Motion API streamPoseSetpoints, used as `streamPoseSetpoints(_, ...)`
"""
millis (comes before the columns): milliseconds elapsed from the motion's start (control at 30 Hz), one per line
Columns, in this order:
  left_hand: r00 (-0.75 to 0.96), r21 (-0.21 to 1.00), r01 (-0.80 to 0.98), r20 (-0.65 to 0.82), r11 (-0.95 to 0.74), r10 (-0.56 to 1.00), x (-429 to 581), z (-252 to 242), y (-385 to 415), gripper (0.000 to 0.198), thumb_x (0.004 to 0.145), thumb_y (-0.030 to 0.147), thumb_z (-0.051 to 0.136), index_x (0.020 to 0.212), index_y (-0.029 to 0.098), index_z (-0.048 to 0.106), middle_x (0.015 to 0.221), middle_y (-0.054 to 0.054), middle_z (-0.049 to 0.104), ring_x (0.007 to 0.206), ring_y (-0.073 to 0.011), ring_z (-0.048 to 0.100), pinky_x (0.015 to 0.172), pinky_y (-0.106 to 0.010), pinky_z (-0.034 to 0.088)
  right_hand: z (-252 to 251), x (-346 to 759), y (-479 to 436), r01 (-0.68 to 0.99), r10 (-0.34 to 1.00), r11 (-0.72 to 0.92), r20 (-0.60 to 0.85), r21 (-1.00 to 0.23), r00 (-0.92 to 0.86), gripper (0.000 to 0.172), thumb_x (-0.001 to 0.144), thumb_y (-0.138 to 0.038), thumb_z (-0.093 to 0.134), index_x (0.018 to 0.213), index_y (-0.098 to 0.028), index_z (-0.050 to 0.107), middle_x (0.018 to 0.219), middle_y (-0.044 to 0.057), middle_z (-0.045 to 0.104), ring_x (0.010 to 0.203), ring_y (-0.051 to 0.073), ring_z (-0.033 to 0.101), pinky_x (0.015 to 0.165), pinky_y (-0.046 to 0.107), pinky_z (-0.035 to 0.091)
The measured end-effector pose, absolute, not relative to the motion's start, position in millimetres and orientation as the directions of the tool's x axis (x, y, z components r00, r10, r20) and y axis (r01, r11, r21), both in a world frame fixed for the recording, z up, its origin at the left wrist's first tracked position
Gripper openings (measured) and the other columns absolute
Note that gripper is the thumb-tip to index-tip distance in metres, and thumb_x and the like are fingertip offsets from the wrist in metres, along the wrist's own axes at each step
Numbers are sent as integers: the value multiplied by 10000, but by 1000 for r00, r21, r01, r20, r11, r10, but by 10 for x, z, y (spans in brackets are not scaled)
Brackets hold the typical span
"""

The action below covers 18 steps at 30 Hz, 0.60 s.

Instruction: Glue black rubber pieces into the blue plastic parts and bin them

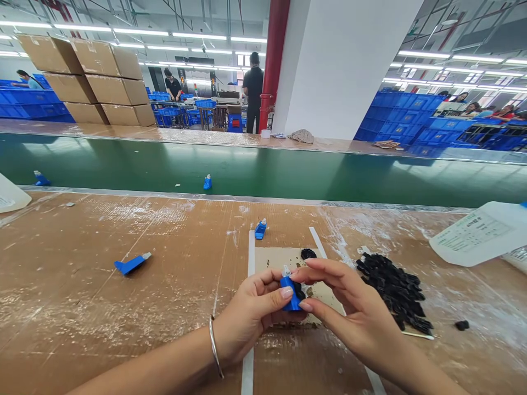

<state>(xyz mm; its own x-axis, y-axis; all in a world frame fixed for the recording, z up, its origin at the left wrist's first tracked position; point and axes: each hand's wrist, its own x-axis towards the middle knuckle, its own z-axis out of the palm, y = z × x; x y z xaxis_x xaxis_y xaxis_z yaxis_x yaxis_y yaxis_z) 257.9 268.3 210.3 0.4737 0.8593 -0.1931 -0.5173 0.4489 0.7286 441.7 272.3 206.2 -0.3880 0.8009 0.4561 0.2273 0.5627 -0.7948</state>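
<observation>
My left hand (251, 312) pinches a small blue plastic part (290, 292) with a white tip, thumb across its front. My right hand (349, 307) closes on the same part from the right, fingertips pressing a small black piece (300, 292) against it. Both hands hover over a cardboard pad (274, 260) on the workbench. A pile of black pieces (395, 289) lies just right of my right hand. One loose black piece (308, 253) rests on the pad above my fingers.
Blue parts lie on the bench (123, 307): a long blue part (132, 264) at left, a short blue part (260, 229) ahead. The green conveyor belt (288, 170) carries two more blue parts. White bags sit at both bench ends. Cardboard boxes, blue crates and people stand beyond.
</observation>
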Motion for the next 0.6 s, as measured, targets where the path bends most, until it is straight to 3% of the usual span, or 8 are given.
streamPoseSetpoints(200,476,733,-509,-197,452,857,2569,2090,2662,214,760,211,707,947,128,642,908,-54,624,775,-113,613,788,-287,545,2130,4451,2723,296,783,585,431,-755,-449,462,902,-225,590,1303,-366,409,1139,-2,618,1023,169,575,911,313,484)
streamPoseSetpoints(433,507,731,-489,-205,476,837,2572,2109,2670,236,815,220,630,1023,110,643,937,-110,673,839,-179,676,808,-295,541,2122,4405,2677,199,874,436,359,-878,-329,259,937,-292,542,1179,-377,514,1144,-39,609,1021,122,573,889,223,482)
streamPoseSetpoints(600,504,757,-448,-225,476,834,2580,2127,2664,251,843,263,604,1005,78,657,905,-115,671,808,-158,669,818,-286,535,2129,4382,2655,204,899,407,351,-890,-261,214,934,-290,542,1136,-359,549,1109,-40,623,983,105,585,856,178,490)
